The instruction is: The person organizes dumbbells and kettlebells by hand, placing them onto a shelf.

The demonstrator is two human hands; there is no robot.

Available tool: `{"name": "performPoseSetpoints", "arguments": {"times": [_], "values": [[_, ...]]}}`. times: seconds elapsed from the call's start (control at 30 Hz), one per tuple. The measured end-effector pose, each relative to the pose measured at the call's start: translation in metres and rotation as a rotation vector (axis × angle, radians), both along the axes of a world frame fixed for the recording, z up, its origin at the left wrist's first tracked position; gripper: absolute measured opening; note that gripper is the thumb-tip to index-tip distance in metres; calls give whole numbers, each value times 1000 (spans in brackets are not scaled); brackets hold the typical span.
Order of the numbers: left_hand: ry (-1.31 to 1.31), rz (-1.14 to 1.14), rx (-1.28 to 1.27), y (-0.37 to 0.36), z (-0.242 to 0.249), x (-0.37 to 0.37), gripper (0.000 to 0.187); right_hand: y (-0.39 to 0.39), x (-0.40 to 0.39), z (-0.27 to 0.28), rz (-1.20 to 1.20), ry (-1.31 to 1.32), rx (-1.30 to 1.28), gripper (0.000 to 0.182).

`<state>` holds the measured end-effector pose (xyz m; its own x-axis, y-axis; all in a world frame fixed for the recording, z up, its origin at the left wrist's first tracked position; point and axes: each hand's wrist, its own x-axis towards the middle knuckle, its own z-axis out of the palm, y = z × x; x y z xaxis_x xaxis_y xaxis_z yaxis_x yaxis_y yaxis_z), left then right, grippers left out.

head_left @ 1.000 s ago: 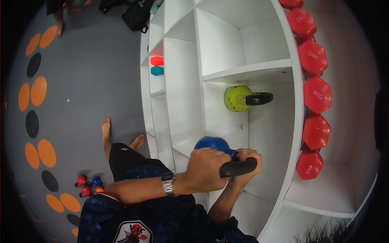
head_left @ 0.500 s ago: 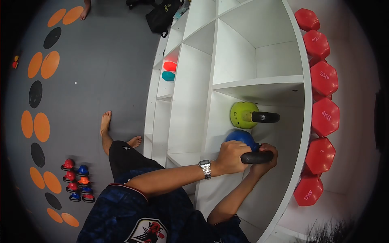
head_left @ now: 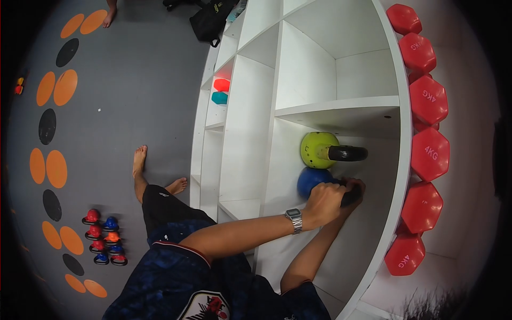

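Note:
A blue kettlebell (head_left: 312,182) rests in a white shelf compartment, directly beside a yellow-green kettlebell (head_left: 317,150) with a black handle. My left hand (head_left: 324,204), with a silver watch on its wrist, is curled over the near part of the blue kettlebell's black handle. Around the far side of the same handle are the fingers of my right hand (head_left: 356,188). My hands are close together and hide part of the handle.
Red hexagonal dumbbells (head_left: 430,154) line the shelf's top at the right. Small red and teal dumbbells (head_left: 220,98) sit in another compartment. On the grey floor (head_left: 122,122) are several small kettlebells (head_left: 93,216) and orange and black discs. A black bag (head_left: 210,22) and another person's foot (head_left: 109,18) show above.
My left hand has moved right along the handle. The blue kettlebell has turned slightly, its handle now farther up and right in view. The camera view has shifted a little.

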<state>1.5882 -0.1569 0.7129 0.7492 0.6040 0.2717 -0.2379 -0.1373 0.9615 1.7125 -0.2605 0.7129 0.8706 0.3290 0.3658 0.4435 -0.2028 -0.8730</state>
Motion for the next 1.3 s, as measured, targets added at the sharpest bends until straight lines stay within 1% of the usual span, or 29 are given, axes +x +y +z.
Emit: {"name": "performPoseSetpoints", "arguments": {"times": [0.03, 0.13, 0.23, 0.33, 0.37, 0.43, 0.47, 0.5, 0.53, 0.6, 0.67, 0.73, 0.8, 0.83, 0.93, 0.97, 1.0, 1.07, 1.1, 1.2, 1.23, 1.3], "values": [[8, -17, 14, -2, 3, 2, 21, -4, 6, -4, 45, 67, 92, 9], [27, -47, 57, 4, 2, 0, 25, -7, 8, -6, -32, -32, -93, 16], [-114, -13, 57, 6, -15, 1, 30, 8, -6, -6, -227, -29, -129, 21], [-235, -68, 65, 8, -29, -6, 38, 10, -7, -9, -173, 53, -18, 24], [-240, -88, 66, 9, -31, -11, 41, 0, 4, -17, -196, 70, -50, 29], [-245, -113, 62, 15, -34, -25, 49, 6, -8, -21, -167, 101, 24, 36], [-242, -81, 78, 19, -36, -34, 51, 8, -15, -24, -148, 120, 60, 40], [-237, -49, 93, 25, -34, -48, 54, -6, -10, -30, -170, 251, 91, 48], [-230, -16, 112, 30, -35, -60, 56, -3, -25, -29, -167, 199, 32, 43], [-178, -41, 107, 38, -42, -82, 57, 6, -59, -21, -164, 93, -67, 33], [-170, -28, 126, 53, -47, -110, 56, 19, -99, -24, -340, -101, -62, 36], [-109, -56, 139, 71, -51, -147, 55, 17, -131, -36, -413, -240, -8, 37], [-42, -55, 150, 87, -57, -186, 56, 16, -158, -45, -252, -317, 6, 29], [-9, -34, 132, 96, -59, -208, 53, 27, -175, -46, -175, -355, 17, 25], [61, -97, 41, 119, -71, -260, 50, 86, -238, -43, 80, -227, 20, 20], [42, -57, 55, 126, -69, -276, 41, 114, -266, -37, 244, -154, 19, 22], [37, -19, 43, 132, -68, -292, 39, 131, -282, -50, 354, -49, 21, 21], [23, 79, 18, 148, -66, -329, 34, 171, -319, -55, 712, -17, -34, 18], [87, 142, -2, 156, -63, -350, 30, 190, -342, -49, 767, -105, -78, 14], [96, 326, 25, 175, -72, -429, 30, 234, -394, -51, 1009, -260, -122, 13], [127, 388, 12, 177, -73, -458, 29, 247, -417, -50, 1080, -143, -129, 13], [177, 522, 20, 180, -78, -512, 28, 271, -457, -54, 1267, -128, -133, 14]]}}
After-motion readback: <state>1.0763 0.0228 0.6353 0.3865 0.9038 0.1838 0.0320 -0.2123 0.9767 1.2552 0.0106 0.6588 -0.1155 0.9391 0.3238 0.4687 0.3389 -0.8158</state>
